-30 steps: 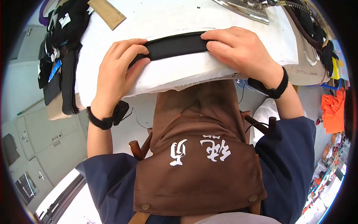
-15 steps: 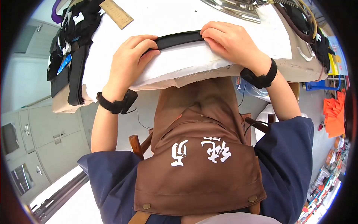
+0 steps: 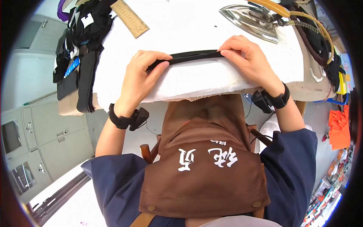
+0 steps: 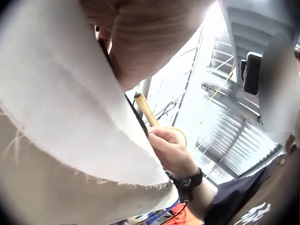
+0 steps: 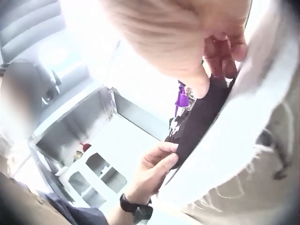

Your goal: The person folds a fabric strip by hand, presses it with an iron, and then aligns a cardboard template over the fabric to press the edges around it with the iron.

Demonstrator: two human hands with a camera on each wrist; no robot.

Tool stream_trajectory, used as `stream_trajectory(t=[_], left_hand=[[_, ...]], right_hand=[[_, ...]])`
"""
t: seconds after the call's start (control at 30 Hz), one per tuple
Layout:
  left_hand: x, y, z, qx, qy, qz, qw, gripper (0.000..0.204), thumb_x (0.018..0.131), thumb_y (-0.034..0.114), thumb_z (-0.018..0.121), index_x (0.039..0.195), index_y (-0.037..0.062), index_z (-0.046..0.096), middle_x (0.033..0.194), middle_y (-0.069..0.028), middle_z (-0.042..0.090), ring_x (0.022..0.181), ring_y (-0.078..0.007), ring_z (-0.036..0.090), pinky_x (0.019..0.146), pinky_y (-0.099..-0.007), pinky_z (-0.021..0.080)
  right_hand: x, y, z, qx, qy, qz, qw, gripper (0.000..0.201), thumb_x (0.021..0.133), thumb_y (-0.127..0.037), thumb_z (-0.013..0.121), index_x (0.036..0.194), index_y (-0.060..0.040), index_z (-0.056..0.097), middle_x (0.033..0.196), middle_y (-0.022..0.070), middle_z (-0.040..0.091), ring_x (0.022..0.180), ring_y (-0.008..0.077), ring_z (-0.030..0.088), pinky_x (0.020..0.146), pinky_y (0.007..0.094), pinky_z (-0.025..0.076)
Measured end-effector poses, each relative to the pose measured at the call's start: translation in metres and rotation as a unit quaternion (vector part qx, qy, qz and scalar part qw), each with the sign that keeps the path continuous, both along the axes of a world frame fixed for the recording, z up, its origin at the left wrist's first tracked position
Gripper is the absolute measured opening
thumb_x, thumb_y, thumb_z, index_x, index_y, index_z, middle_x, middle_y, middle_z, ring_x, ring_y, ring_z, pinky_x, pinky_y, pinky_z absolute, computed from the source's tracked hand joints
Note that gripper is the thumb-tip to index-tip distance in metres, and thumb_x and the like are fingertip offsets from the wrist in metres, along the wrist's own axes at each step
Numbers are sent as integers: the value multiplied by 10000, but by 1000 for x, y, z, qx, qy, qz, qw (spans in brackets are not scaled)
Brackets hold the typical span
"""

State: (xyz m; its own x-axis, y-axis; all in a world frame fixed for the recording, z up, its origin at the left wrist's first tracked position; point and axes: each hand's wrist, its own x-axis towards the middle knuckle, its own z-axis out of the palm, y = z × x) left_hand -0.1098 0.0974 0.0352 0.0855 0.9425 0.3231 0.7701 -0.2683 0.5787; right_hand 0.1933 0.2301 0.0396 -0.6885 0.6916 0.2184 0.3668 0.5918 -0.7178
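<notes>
A narrow strip of black fabric [image 3: 194,57] lies along the near part of the white-covered ironing table [image 3: 189,81], with a fold line running lengthwise. At its left end my left hand [image 3: 143,73] pinches it between thumb and fingers. My right hand [image 3: 249,62] holds the other end the same way, thumb on the near side. In the right wrist view the black strip [image 5: 201,124] stretches between both hands at the table. The left wrist view shows mostly the white cloth, with the strip largely hidden behind it.
A steam iron [image 3: 251,24] rests at the back right, its hose trailing off to the right. A tan piece of card with writing [image 3: 130,19] lies at the back left. Black fabric pieces [image 3: 89,32] are heaped over the left edge. Frayed cloth hangs along the near edge.
The black strip shows narrower than before, folded over lengthwise between my hands. My fingers have shifted to pinch its ends. The head view has shifted, bringing more of the iron in.
</notes>
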Motion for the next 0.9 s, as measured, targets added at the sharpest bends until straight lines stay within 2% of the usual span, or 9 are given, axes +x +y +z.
stream_trajectory(t=[0.03, 0.13, 0.3, 0.47, 0.53, 0.6, 0.73, 0.8, 0.9], left_hand=[[0, 1, 1, -34, -59, 13, 998, 151, 971, 89, 754, 1115, 79, 802, 1028, -51, 759, 982, -228, 636, 877, -349, 520], [-4, 5, 3, -104, -99, 27, 989, 137, 1004, 101, 732, 1121, 75, 798, 975, -55, 733, 947, -220, 632, 852, -344, 514], [-3, 9, 9, -140, -97, 51, 984, 114, 1006, 98, 719, 1091, 58, 783, 939, -72, 707, 917, -231, 636, 830, -343, 509], [-2, 13, 15, -143, -82, 40, 985, 95, 1003, 89, 712, 1064, 36, 760, 942, -90, 705, 886, -234, 638, 812, -342, 511], [-1, 14, 17, -173, -108, 60, 977, 99, 1006, 85, 708, 1068, 22, 753, 945, -95, 705, 866, -232, 640, 797, -338, 516], [-2, 16, 17, -177, -109, 57, 977, 99, 1009, 87, 708, 1070, 20, 747, 942, -97, 706, 852, -231, 645, 791, -335, 522], [2, 18, 22, -198, -131, 80, 968, 99, 1011, 96, 716, 1072, 19, 726, 934, -103, 713, 833, -223, 671, 783, -329, 538], [2, 19, 19, -186, -123, 88, 971, 99, 1007, 96, 723, 1068, 19, 718, 937, -103, 718, 834, -225, 680, 782, -329, 542], [4, 19, 15, -161, -100, 101, 977, 106, 990, 99, 747, 1057, 25, 712, 924, -101, 714, 824, -234, 685, 778, -331, 546]], right_hand=[[-1, 0, 2, -5, -1, 3, 1000, 124, 993, -141, 716, 1038, -46, 781, 975, 67, 726, 929, 242, 626, 824, 350, 521], [-3, -2, 6, -46, -14, -25, 999, 125, 988, -144, 723, 1034, -53, 795, 943, 66, 721, 894, 237, 604, 801, 338, 503], [-7, -8, 7, -11, -37, -55, 998, 114, 984, -123, 724, 1046, -63, 799, 893, 72, 709, 895, 233, 619, 780, 335, 507], [-10, -8, 11, -49, -40, -84, 994, 100, 979, -105, 721, 1043, -67, 789, 880, 67, 711, 870, 230, 624, 763, 337, 512], [-12, -8, 14, -67, -49, -94, 992, 99, 977, -99, 718, 1047, -70, 782, 873, 63, 711, 859, 227, 624, 761, 338, 515], [-15, -9, 15, -81, -62, -100, 990, 108, 993, -56, 693, 1085, -31, 743, 911, 58, 656, 812, 166, 600, 756, 295, 471], [-18, -10, 11, -46, -66, -90, 993, 93, 970, -58, 714, 1060, -39, 714, 881, 56, 632, 780, 166, 601, 724, 300, 477], [-20, -11, 10, 2, -84, -104, 991, 98, 917, -67, 720, 1010, -66, 690, 819, 57, 677, 831, 238, 629, 715, 367, 509], [-20, -13, 11, 26, -94, -108, 989, 132, 899, -47, 737, 1014, -72, 678, 794, 59, 650, 829, 253, 626, 717, 376, 514]])
